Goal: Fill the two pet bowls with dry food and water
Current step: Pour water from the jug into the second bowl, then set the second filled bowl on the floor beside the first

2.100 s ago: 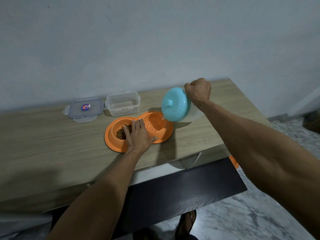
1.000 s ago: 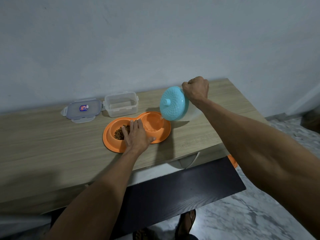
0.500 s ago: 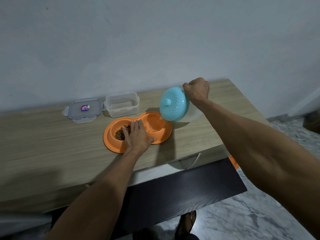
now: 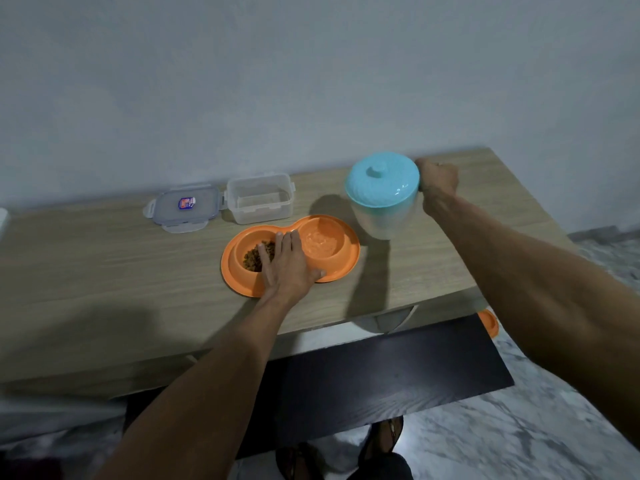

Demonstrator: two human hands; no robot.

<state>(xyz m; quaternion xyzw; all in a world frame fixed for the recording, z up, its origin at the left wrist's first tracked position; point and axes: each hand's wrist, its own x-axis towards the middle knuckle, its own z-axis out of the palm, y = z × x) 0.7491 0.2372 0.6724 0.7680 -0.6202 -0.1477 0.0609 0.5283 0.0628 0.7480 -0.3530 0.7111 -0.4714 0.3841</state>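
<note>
An orange double pet bowl [image 4: 346, 268] lies on the wooden table [image 4: 104, 271]. Its left cup holds brown dry food [image 4: 254, 258]; its right cup holds water [image 4: 320, 242]. My left hand [image 4: 287, 268] rests flat on the middle of the bowl, fingers straight. My right hand [image 4: 436, 183] grips the handle of a clear jug with a turquoise lid [image 4: 382, 192], held nearly upright just right of and behind the bowl. The handle itself is hidden by my fist.
A clear plastic container [image 4: 259, 199] stands open behind the bowl, its lid [image 4: 183, 206] lying to its left. A dark board [image 4: 381, 382] sits below the table's front edge. The wall runs close behind the table. My feet show on the marble floor.
The jug was tilted over the right cup, pouring; it has now swung back nearly upright and moved right. My left hand has stayed on the bowl.
</note>
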